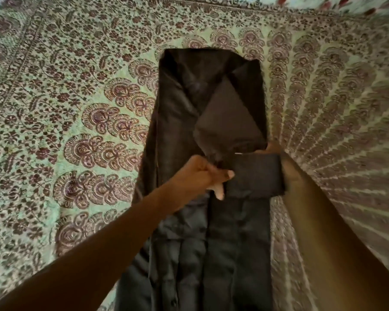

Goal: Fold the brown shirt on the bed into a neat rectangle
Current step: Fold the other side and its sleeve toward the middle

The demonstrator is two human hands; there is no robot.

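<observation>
The brown shirt [180,122] lies on the bed as a long narrow strip, running from the near edge of the view away from me. Both sides are folded in, and a sleeve [229,122] lies slanted across the upper right part. The sleeve's end [256,176] is turned back into a small flap across the middle. My left hand [200,173] pinches the left edge of that flap between thumb and fingers. My right hand [289,173] holds the flap's right edge, with its fingers mostly hidden behind the cloth.
The bed is covered by a green spread [77,108] with a dense maroon floral print, which surrounds the shirt on all sides. A second patterned cloth [346,5] shows at the far right top corner.
</observation>
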